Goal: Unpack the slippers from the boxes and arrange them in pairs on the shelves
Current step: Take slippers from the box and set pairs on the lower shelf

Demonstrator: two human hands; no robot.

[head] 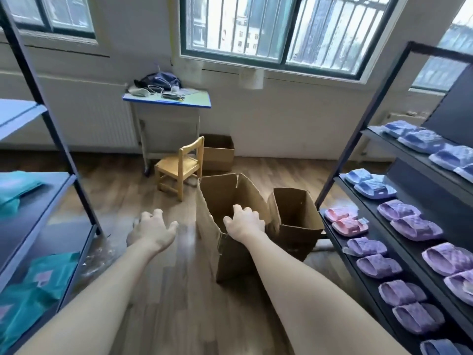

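The job looks well advanced — the right-side shelves (445,211) already carry slippers side by side in pairs: blue slippers (419,142) on the upper tier, purple slippers (409,221) and one pink pair (345,220) lower down. Three open boxes stand on the floor. In the tall box (225,196) only bare cardboard walls show, with its bottom hidden, and the second box (294,213) beside it and the far box (217,149) show no slippers either. The right hand (244,221) hangs over the tall box's near rim with fingers bent down — whether it grips the cardboard or reaches inside, I cannot tell. The left hand (151,229) hovers over the floor, fingers spread and loosely bent, holding nothing. What remains is probably checking these boxes for leftovers.
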